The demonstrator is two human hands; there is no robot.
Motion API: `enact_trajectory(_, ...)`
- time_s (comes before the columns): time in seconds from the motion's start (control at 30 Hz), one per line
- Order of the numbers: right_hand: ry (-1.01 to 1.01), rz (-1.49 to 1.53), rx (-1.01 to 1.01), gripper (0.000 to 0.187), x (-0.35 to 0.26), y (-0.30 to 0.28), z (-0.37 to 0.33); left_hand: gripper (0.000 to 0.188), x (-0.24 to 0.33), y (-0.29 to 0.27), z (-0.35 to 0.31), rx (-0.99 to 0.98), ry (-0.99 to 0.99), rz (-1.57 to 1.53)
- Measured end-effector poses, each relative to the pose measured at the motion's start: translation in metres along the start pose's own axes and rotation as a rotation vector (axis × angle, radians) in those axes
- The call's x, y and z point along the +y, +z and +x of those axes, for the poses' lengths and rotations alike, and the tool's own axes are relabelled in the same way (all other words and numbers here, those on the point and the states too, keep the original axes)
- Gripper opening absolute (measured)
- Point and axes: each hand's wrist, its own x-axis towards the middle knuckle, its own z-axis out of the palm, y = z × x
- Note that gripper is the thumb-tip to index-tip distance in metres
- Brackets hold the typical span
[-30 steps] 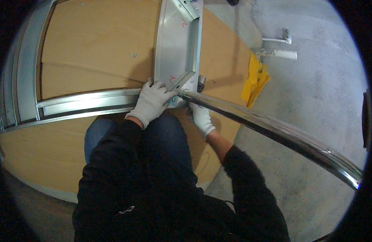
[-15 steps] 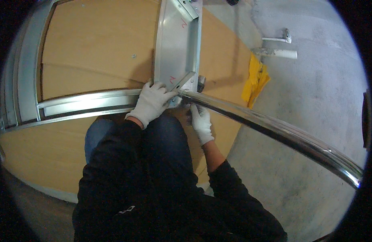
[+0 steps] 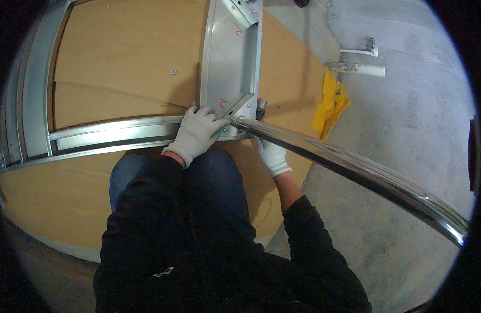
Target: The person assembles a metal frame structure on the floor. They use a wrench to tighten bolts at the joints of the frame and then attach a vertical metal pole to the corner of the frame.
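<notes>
My left hand [image 3: 194, 134], in a white knit glove, grips the corner of a metal frame where a curved rail [image 3: 118, 133] meets a wide sheet-metal channel [image 3: 219, 57]. Its thumb lies against a short slanted bracket [image 3: 236, 106] inside the channel. From that corner a polished chrome tube [image 3: 350, 161] runs out to the right. My right hand [image 3: 272, 156], gloved too, reaches up beneath the tube beside the corner plate [image 3: 235, 131]. The tube and plate hide its fingers. A dark cylindrical part [image 3: 261, 107] protrudes from the channel's right side.
Brown cardboard [image 3: 126, 57] lies under the frame. Beyond its right edge, a crumpled yellow sheet [image 3: 330, 107] lies by the concrete floor [image 3: 397, 115]. A white pipe piece [image 3: 359, 69] and a small bent fitting [image 3: 361, 50] are at the upper right.
My right hand has moved right and slightly up, its fingers going out of sight under the tube. My left hand stays on the frame corner.
</notes>
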Motion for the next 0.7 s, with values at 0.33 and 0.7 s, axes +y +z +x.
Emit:
enact_trajectory(0.33, -0.037, 0.289, -0.099, 0.018, 0.012, 0.003, 0.012, 0.045, 0.002, -0.004, 0.000, -0.011, -0.010, 0.002)
enact_trajectory(0.7, 0.045, 0.368, -0.231, 0.037, 0.018, 0.003, 0.013, 0.045, 0.000, -0.003, 0.000, -0.018, -0.011, -0.001)
